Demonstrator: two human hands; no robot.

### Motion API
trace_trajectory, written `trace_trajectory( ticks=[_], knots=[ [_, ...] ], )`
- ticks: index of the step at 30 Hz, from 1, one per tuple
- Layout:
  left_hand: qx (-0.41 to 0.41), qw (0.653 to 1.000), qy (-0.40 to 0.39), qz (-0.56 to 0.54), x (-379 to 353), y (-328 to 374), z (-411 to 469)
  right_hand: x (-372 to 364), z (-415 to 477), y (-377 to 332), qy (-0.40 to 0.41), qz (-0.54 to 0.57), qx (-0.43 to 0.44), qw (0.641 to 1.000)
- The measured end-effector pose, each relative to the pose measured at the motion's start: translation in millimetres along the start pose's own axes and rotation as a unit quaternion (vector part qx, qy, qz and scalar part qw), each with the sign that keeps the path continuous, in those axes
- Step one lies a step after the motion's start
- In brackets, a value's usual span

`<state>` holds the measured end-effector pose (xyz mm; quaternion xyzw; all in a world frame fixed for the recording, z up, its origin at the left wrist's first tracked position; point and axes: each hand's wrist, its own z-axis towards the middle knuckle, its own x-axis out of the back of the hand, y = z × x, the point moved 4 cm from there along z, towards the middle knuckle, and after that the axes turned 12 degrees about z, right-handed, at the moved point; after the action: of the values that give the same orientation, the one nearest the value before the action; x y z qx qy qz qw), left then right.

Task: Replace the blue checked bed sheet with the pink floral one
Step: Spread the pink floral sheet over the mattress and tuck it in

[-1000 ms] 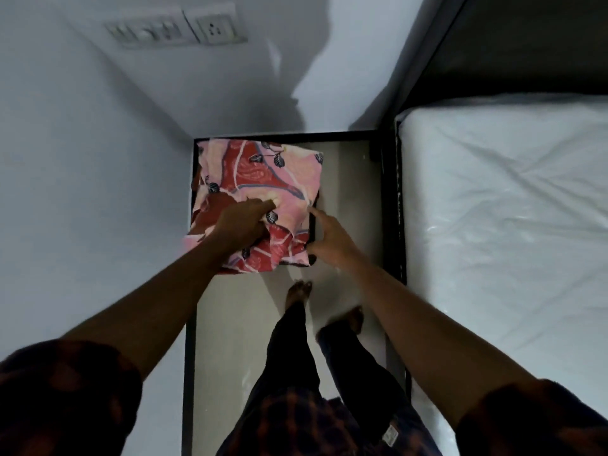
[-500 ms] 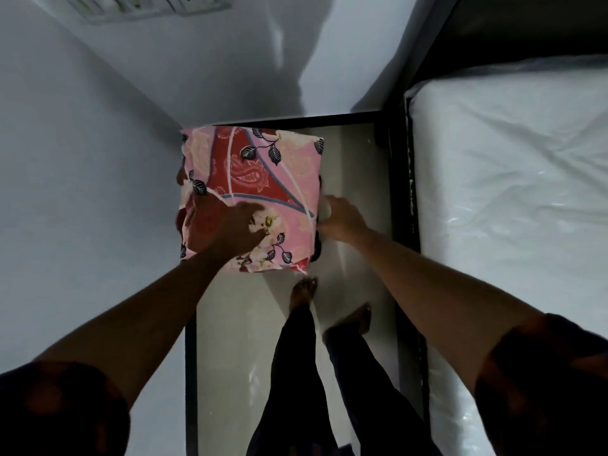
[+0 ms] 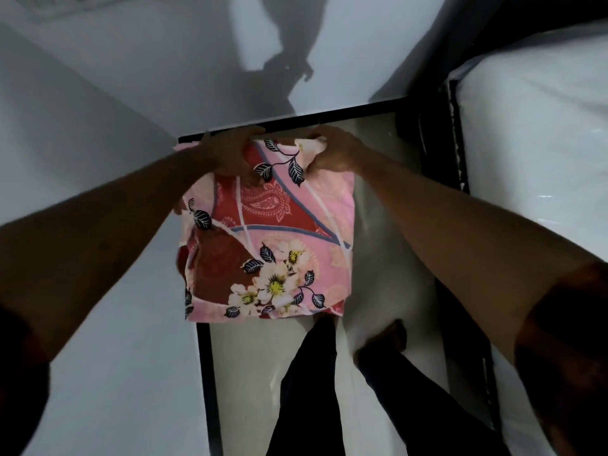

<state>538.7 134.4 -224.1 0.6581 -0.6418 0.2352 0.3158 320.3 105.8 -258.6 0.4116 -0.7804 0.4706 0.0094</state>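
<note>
Folded pink floral sheet [image 3: 269, 238] hangs mid-frame; your left hand [image 3: 227, 156] & right hand [image 3: 335, 153] both pinch its top edge. Loose grip = folds drop open onto floor [image 3: 296, 350].

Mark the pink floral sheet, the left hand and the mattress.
pink floral sheet [image 3: 279, 238], head view, middle of the folded bundle.
left hand [image 3: 230, 156], head view, back of the hand.
mattress [image 3: 533, 143], head view, bare white top.

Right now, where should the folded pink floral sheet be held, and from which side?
Probably its top edge, near both upper corners, coming from the near side. The pink floral sheet hangs as a folded square; the left hand and right hand grip there.
</note>
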Motion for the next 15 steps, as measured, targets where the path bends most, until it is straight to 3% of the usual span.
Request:
trace_trajectory(
  ticks=[7,11,15],
  knots=[
    [-0.065,0.989,-0.093,0.094,18.3,27.7,-14.1,20.4,-45.0,-22.5,-0.090,-0.110,0.001,0.990],
    [-0.130,0.979,-0.135,0.080,47.7,70.6,-56.5,41.8,-117.7,-19.7,-0.100,-0.044,0.011,0.994],
    [-0.209,0.961,-0.119,0.134,83.2,148.5,-96.3,83.4,-216.6,6.1,-0.015,0.060,0.013,0.998]
  ],
)
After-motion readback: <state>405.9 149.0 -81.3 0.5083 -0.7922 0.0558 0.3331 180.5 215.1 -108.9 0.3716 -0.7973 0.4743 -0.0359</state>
